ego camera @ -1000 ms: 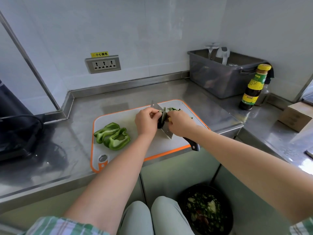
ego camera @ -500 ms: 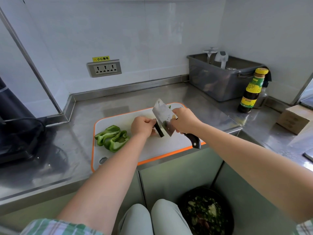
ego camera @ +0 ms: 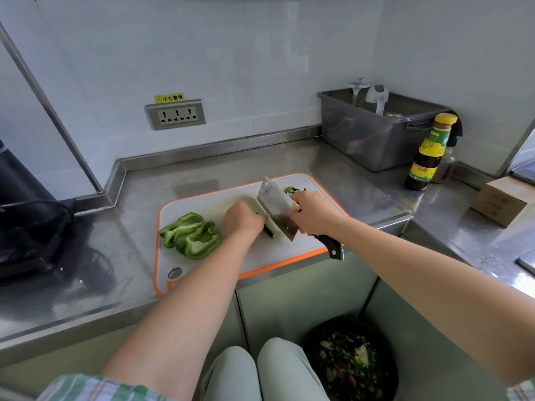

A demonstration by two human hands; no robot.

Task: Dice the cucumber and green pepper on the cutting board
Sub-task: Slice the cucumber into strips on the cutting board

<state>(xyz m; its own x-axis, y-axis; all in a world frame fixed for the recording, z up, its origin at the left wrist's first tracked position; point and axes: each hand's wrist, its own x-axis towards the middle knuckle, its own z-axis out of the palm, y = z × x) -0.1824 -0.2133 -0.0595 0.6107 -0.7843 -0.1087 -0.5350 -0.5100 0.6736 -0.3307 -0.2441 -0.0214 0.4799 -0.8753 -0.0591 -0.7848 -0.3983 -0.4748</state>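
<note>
Gripping the cucumber [ego camera: 270,230] just left of the cleaver [ego camera: 275,202], the left hand [ego camera: 244,218] is nearer; the right hand [ego camera: 312,212] clasps the cleaver, blade crosswise.

The person wears a short-sleeved shirt in green-and-white plaid crossed by thin pale lines. The left sleeve [ego camera: 95,387] shows as a broad checked band, while only a sliver of the right sleeve [ego camera: 521,390] can be seen. Below the sleeves both arms are bare down to the left hand [ego camera: 243,219] and the right hand [ego camera: 314,211]. The trousers [ego camera: 263,371] are of plain, pale grey-green cloth, smooth over the two knees.
</note>
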